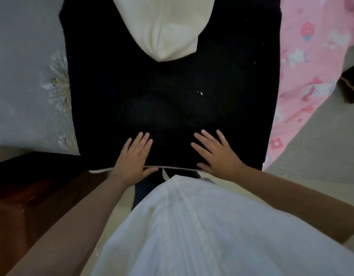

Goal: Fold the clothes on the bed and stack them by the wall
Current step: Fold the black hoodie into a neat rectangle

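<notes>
Centrally, a black garment [172,86] is lying flat on the bed [22,56], its long axis running from the near edge away from the person, with a cream hood [164,26] pointing back toward the person. Both hands are resting flat on its near hem, fingers straight and spread, holding nothing: the left hand [133,156] and the right hand [218,154] are lying side by side, apart. A pink printed cloth [311,66] is lying just right of the garment.
</notes>
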